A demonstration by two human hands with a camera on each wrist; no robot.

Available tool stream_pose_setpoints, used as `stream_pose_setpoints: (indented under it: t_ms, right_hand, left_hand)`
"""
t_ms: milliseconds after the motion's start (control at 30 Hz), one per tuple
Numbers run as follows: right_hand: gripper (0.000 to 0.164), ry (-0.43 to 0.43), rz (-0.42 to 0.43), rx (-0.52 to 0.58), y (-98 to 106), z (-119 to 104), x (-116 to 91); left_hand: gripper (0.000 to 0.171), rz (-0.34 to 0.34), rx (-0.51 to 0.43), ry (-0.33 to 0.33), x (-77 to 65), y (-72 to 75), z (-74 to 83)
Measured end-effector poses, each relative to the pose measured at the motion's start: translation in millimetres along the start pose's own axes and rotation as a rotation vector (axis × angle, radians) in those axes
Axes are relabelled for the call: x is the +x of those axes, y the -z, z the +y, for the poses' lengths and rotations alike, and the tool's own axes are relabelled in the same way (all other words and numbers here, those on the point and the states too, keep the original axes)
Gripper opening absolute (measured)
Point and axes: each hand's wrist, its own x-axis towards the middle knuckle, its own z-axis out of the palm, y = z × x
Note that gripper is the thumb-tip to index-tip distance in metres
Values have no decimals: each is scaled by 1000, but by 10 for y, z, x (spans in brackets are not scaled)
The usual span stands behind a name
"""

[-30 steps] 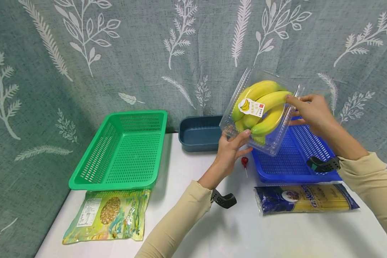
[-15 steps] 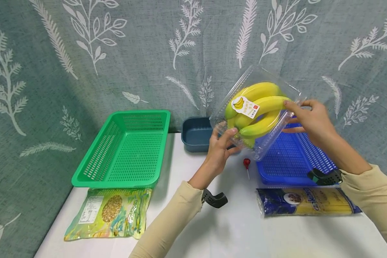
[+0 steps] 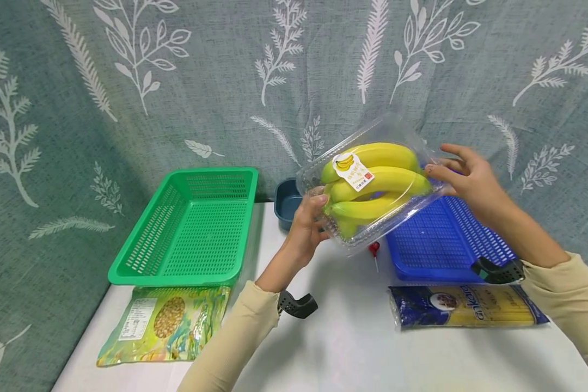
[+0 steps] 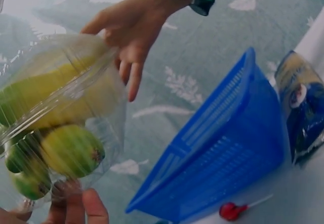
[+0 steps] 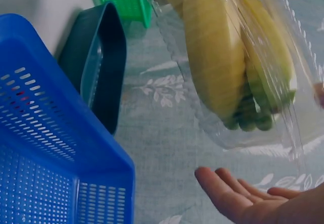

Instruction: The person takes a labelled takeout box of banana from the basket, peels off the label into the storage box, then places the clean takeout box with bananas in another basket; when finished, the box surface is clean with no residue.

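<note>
Box (image 3: 397, 213) of clear plastic with yellow-green bananas (image 3: 379, 182) inside hangs tilted just right of the frame's centre, above the tabletop (image 3: 357, 337). The left hand (image 3: 304, 223) has its grip curled firmly on the lower left edge, thumb in front. The right hand (image 3: 475, 182) keeps a loose grip, fingers extended beside the right end; whether it touches is unclear. A blue basket (image 3: 433, 239) sits right of centre, a green one (image 3: 203, 234) at left.

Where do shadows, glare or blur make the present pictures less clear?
Head view: soft shadows on the white table; left wrist view: streaky reflections and blur on the clear plastic box; right wrist view: dim colours, reflections over the bananas.
</note>
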Motion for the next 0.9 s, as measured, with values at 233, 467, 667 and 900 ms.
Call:
stream_pose_setpoints:
  t_ms: [233, 467, 667, 900]
  right_hand:
    - [63, 107, -144, 73, -71, 48, -29]
    - [52, 138, -168, 8, -184, 99, -55]
    - [53, 114, -186, -39, -315, 104, -109]
    - [53, 118, -236, 13, -479, 192, -188]
  left_hand:
    - [82, -62, 67, 14, -78, 184, 58]
    - [87, -31, 132, 8, -142, 285, 99]
    - [79, 22, 178, -44, -198, 420, 201]
    - [74, 72, 305, -47, -346, 517, 284]
